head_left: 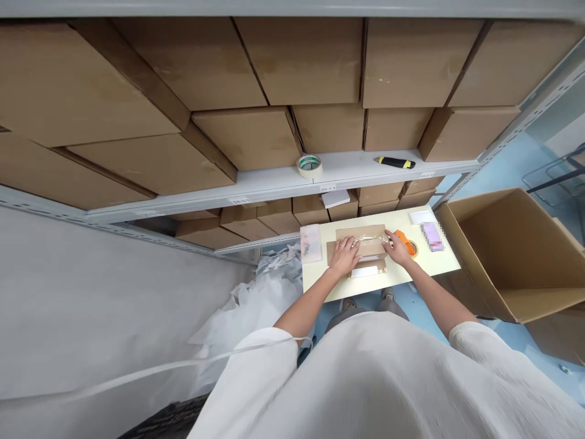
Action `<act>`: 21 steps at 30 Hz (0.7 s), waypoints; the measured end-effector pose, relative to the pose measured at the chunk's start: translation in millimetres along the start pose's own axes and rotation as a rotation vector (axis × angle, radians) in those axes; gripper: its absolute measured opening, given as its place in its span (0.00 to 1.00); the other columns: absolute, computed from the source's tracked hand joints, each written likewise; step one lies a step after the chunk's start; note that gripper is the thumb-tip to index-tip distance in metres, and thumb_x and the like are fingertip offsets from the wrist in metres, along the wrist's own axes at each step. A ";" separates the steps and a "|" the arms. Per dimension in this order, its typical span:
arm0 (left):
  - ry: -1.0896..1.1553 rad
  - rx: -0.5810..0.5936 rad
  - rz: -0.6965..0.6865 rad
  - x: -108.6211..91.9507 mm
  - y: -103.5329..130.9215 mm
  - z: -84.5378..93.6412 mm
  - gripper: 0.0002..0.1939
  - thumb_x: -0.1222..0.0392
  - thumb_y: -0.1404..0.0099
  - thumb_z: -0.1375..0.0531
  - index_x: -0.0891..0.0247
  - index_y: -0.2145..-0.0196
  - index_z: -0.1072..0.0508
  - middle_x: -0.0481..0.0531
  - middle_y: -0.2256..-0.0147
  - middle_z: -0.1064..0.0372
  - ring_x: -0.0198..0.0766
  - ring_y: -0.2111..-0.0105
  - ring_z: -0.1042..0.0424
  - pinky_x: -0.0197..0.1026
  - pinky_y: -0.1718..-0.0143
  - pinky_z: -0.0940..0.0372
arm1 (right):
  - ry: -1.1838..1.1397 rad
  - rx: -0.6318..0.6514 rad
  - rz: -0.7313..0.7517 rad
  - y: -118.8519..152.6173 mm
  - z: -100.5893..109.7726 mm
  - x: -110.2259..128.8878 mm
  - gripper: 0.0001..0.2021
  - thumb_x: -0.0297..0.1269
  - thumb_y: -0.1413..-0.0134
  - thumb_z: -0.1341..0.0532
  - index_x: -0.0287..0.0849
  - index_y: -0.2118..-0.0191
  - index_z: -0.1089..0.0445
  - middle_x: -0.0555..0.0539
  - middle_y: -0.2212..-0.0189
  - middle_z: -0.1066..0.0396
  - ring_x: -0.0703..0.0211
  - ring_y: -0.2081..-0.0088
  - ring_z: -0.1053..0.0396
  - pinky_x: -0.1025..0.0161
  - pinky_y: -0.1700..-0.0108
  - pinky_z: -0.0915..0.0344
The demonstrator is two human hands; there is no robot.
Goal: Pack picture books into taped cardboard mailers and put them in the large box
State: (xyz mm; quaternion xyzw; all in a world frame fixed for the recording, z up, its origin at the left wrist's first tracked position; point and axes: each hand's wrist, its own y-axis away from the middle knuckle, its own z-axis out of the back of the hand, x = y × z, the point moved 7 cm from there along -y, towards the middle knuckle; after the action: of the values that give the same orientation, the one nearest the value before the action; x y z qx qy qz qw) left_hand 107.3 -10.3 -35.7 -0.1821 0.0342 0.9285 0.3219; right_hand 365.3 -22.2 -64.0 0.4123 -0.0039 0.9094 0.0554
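Cardboard box [372, 249]: strip laid, finish unclear

Clear tape [367, 238] glints along the middle of the box, which sits near the middle of the surface [320, 284], a little toward its left edge. Judged from that, the taping looks partly done: the strip is on the cardboard, but it looks wrinkled and may need smoothing down. On the side facing the surface's near edge, a panel with a white patch [364, 272] sticks out (side wall or loose flap, I cannot tell), so how much closing is left is uncertain.

The left hand [345, 257] lies with fingers spread over the left part of the box, pressing or steadying it and clutching nothing visible. The right hand [397, 250] has its fingers bent at the strip's right end; whether they pinch the film or only press it, I cannot tell.

Just beside the right hand, toward the surface's right edge, lies an orange tape dispenser [404, 242]. Near the far right corner are a white sheet [421, 217] and, closer in, a purple pack [431, 236]. By the far left corner lies a pale packet [311, 244].

Past the far edge, a shelf [347, 163] bears a tape roll [301, 166], a cutter [395, 163] and rows of brown cartons [299, 61]. Beyond the right edge stands a large carton [525, 256], its top unfolded.
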 end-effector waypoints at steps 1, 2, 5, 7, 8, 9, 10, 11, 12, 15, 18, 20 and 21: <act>-0.016 0.000 0.007 -1.0 -0.4 -1.3 0.30 0.48 0.23 0.43 0.58 0.29 0.33 0.63 0.27 0.41 0.58 0.26 0.45 0.64 0.24 0.54 | 0.018 -0.032 -0.017 2.1 4.7 -7.4 0.30 0.49 0.33 0.45 0.45 0.30 0.35 0.37 0.36 0.29 0.44 0.42 0.27 0.45 0.38 0.30; -0.029 0.000 0.014 -1.8 -0.4 -2.4 0.30 0.49 0.23 0.44 0.58 0.28 0.33 0.63 0.27 0.41 0.58 0.26 0.45 0.63 0.24 0.54 | 0.049 -0.062 -0.039 4.7 10.4 -16.3 0.28 0.49 0.32 0.46 0.44 0.32 0.33 0.36 0.38 0.28 0.44 0.43 0.27 0.45 0.39 0.30; -0.055 0.002 0.037 -3.3 0.3 -4.1 0.29 0.49 0.22 0.45 0.58 0.28 0.34 0.63 0.27 0.42 0.58 0.26 0.46 0.63 0.24 0.55 | 0.214 -0.097 -0.151 13.5 26.9 -48.4 0.22 0.46 0.31 0.47 0.43 0.41 0.27 0.36 0.47 0.24 0.42 0.45 0.28 0.47 0.41 0.32; -0.057 0.001 0.049 -3.7 0.5 -4.5 0.29 0.49 0.22 0.45 0.58 0.28 0.34 0.63 0.26 0.42 0.58 0.26 0.46 0.63 0.23 0.56 | 0.325 -0.056 -0.243 19.4 31.8 -69.9 0.19 0.45 0.32 0.45 0.42 0.45 0.26 0.36 0.49 0.23 0.41 0.44 0.29 0.51 0.44 0.33; -0.053 0.000 0.054 -3.6 0.3 -4.6 0.29 0.49 0.22 0.45 0.58 0.28 0.34 0.63 0.26 0.42 0.58 0.26 0.46 0.63 0.23 0.56 | 0.366 -0.028 -0.284 21.9 31.9 -79.1 0.17 0.45 0.33 0.44 0.42 0.47 0.25 0.36 0.49 0.24 0.41 0.44 0.29 0.52 0.46 0.33; -0.044 0.000 0.060 -3.2 -0.1 -4.7 0.29 0.49 0.23 0.45 0.59 0.28 0.33 0.63 0.26 0.42 0.58 0.26 0.46 0.63 0.23 0.56 | 0.395 0.000 -0.317 23.8 30.5 -86.8 0.17 0.46 0.33 0.42 0.43 0.48 0.25 0.36 0.49 0.24 0.41 0.45 0.29 0.53 0.47 0.33; -0.031 0.000 0.066 -2.5 -0.7 -4.8 0.29 0.49 0.23 0.45 0.59 0.28 0.33 0.63 0.26 0.42 0.58 0.26 0.46 0.63 0.23 0.56 | 0.413 0.020 -0.338 25.0 28.2 -92.9 0.16 0.46 0.34 0.41 0.43 0.48 0.25 0.37 0.49 0.24 0.41 0.45 0.29 0.53 0.48 0.33; -0.015 0.003 0.073 -1.5 -1.5 -4.9 0.29 0.49 0.23 0.44 0.59 0.29 0.32 0.63 0.27 0.42 0.59 0.26 0.46 0.64 0.23 0.56 | 0.418 0.030 -0.346 25.2 25.3 -97.5 0.16 0.47 0.34 0.41 0.44 0.49 0.25 0.37 0.51 0.24 0.42 0.46 0.29 0.52 0.48 0.33; 0.005 0.006 0.079 -0.5 -2.3 -5.0 0.29 0.49 0.23 0.44 0.59 0.29 0.32 0.63 0.27 0.41 0.59 0.26 0.46 0.64 0.23 0.57 | 0.413 0.029 -0.343 24.5 22.3 -100.7 0.16 0.48 0.34 0.40 0.45 0.49 0.25 0.38 0.53 0.24 0.42 0.47 0.29 0.51 0.48 0.33; 0.079 0.010 0.098 2.1 -4.5 -4.1 0.29 0.49 0.25 0.42 0.58 0.30 0.30 0.63 0.27 0.41 0.61 0.26 0.45 0.65 0.23 0.57 | 0.368 0.010 -0.319 19.9 13.9 -107.5 0.16 0.50 0.35 0.39 0.48 0.49 0.26 0.40 0.60 0.25 0.40 0.48 0.29 0.46 0.47 0.33; 0.132 0.008 0.119 2.8 -5.2 -2.5 0.30 0.50 0.27 0.40 0.55 0.30 0.30 0.62 0.27 0.40 0.62 0.26 0.45 0.67 0.23 0.57 | 0.329 0.007 -0.337 15.8 9.6 -113.8 0.15 0.48 0.36 0.37 0.47 0.50 0.26 0.38 0.62 0.25 0.37 0.48 0.28 0.42 0.45 0.33; 0.135 0.017 0.130 2.6 -4.8 -2.4 0.30 0.50 0.27 0.39 0.54 0.30 0.30 0.61 0.28 0.40 0.62 0.26 0.46 0.68 0.23 0.57 | 0.272 0.006 -0.330 14.0 9.7 -114.0 0.14 0.47 0.37 0.36 0.48 0.50 0.26 0.37 0.61 0.25 0.35 0.46 0.28 0.41 0.44 0.34; 0.130 0.021 0.133 2.4 -4.6 -2.5 0.30 0.50 0.27 0.39 0.54 0.30 0.30 0.61 0.27 0.40 0.62 0.26 0.46 0.68 0.23 0.57 | 0.234 0.008 -0.321 13.5 10.4 -112.8 0.14 0.46 0.37 0.36 0.48 0.49 0.26 0.36 0.60 0.25 0.35 0.44 0.29 0.41 0.43 0.34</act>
State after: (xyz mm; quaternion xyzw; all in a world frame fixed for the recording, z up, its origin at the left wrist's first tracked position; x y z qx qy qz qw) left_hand 109.1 -5.8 -38.6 -0.2361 0.0769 0.9336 0.2584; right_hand 445.4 -47.2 -141.3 0.2994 0.0717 0.9306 0.1982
